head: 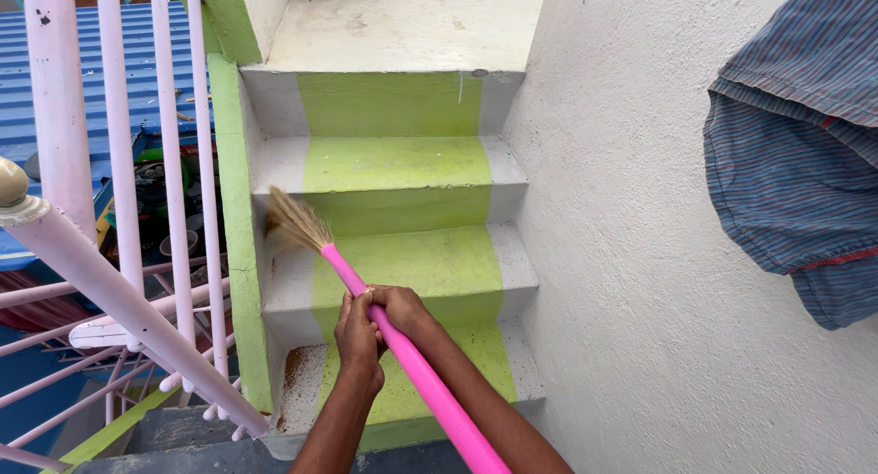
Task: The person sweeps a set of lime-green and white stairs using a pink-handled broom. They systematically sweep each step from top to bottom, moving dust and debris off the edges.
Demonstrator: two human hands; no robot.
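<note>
A broom with a pink handle [416, 369] and straw bristles [294, 222] slants up to the left across the stairs. My left hand [357, 332] and my right hand [398, 309] both grip the handle side by side, about a third of the way down from the bristles. The bristles rest at the left end of a step [402, 254], against the green side wall. The steps descend ahead, each grey with a wide green painted band down the middle.
A pink metal railing [119, 209] runs down the left side. A white plaster wall [622, 236] bounds the right, with a striped blue cloth [796, 154] hanging at upper right. Brown dust lies on the nearest step's left end [297, 392]. A blue roof shows beyond the railing.
</note>
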